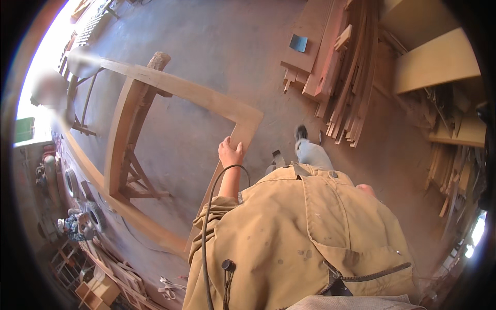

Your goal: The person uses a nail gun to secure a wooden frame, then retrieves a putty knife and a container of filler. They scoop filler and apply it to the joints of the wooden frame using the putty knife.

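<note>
A large wooden frame (pixel 199 95), like a door or window frame, lies raised off the floor in front of me and to my left. A crosspiece (pixel 118 132) joins its two long rails. My left hand (pixel 231 153) grips the near end rail, close to the corner, fingers bent over its edge. Under the frame stands a rough wooden trestle (pixel 135 168). Only a small part of my right hand (pixel 367 190) shows beside the tan jacket (pixel 268 227) on my right; its fingers are hidden. A dark cord hangs over my left forearm.
Long planks (pixel 341 72) are stacked at the far right, with a blue square (pixel 298 43) on top. Beyond them are wooden panels (pixel 439 62) and offcuts. Tires (pixel 95 216) and scrap wood (pixel 116 268) line the left side. Another trestle (pixel 85 101) supports the frame's far end.
</note>
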{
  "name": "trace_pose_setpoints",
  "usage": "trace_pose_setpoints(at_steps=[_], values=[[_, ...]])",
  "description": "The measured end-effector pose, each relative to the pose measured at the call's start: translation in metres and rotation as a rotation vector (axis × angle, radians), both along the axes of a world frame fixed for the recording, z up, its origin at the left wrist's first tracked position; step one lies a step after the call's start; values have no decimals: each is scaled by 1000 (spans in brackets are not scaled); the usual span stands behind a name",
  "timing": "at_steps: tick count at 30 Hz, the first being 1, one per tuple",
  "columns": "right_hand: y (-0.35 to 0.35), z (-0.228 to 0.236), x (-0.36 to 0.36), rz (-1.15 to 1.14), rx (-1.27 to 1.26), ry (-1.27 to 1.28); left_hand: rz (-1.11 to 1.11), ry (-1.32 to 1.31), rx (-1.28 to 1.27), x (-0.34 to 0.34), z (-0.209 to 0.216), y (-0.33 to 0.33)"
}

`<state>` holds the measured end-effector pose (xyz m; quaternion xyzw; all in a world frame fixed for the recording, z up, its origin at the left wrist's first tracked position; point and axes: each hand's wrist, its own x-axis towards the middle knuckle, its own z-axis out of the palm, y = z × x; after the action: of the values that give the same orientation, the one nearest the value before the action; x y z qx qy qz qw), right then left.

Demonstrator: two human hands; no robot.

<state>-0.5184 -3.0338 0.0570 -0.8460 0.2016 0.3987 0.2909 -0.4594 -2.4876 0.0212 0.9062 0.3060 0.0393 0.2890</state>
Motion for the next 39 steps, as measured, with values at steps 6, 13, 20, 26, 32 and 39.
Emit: trace_pose_setpoints(at_steps=[6, 13, 20, 26, 32, 39], values=[[41, 6, 171, 78, 32, -24, 361, 31, -135, 85, -11, 0], [44, 6, 352, 404, -20, -33, 642, -123, -363, 104, -27, 0], [60, -10, 509, 94, -23, 92, 730, 1, -438, 115, -1, -2], [154, -26, 597, 191, 130, 67, 599, 473, -354, 100, -39, 31], [223, -114, 677, 843, 122, -18, 575, 676, -406, 149, -35, 115], [373, -117, 822, 1388, -2, -139, 322, 485, -434, 357, -2, 305]])
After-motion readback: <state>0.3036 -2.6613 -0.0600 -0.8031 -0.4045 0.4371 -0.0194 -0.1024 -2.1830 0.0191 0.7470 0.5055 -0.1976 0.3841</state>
